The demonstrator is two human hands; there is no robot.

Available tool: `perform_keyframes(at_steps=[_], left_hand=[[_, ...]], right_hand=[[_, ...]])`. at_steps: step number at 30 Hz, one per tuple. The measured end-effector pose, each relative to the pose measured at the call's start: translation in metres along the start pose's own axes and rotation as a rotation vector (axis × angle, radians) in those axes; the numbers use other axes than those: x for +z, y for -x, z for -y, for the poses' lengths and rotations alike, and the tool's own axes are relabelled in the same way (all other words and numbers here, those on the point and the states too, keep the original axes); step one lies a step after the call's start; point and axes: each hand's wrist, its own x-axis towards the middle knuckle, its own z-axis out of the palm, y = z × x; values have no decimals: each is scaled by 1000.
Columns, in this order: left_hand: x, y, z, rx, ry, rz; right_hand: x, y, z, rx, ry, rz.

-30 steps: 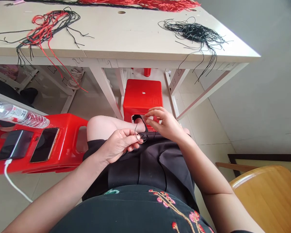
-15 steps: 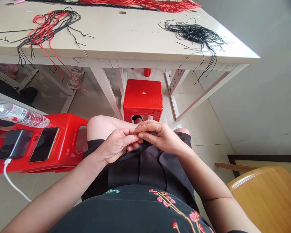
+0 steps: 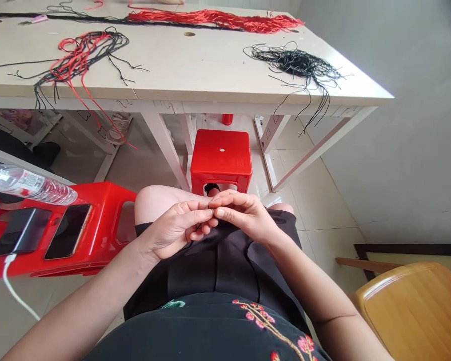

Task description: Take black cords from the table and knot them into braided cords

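Both hands meet fingertip to fingertip above my lap. My left hand is closed, thumb pressed to its index finger, other fingers curled beneath. A thin dark strand seems to show by its lower fingers, too small to make out well. My right hand is closed in a pinch just beside it, and what lies between its fingertips is hidden. On the table ahead are a red and black cord bundle at the left, a black cord tangle at the right and a long red cord hank farther back.
A red stool stands ahead of my knees. Another red stool at the left bears a plastic bottle, a phone and a dark device with a white cable. A wooden chair is at the lower right.
The view has tilted slightly upward, so more of the table's back shows. My right fingers have parted a little from the thumb; both hands remain together.
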Motion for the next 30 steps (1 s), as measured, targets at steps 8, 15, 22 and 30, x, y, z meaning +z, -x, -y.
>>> perform_keyframes(at_steps=[8, 15, 22, 30], left_hand=[[-3, 8, -13, 137, -204, -112], [-11, 18, 5, 195, -665, -129], [-1, 26, 25, 154, -971, -101], [2, 29, 24, 184, -971, -80]], right_hand=[[5, 6, -7, 43, 113, 21], [3, 13, 12, -90, 560, 0], [12, 12, 25, -273, 850, -71], [14, 17, 35, -379, 882, -229]])
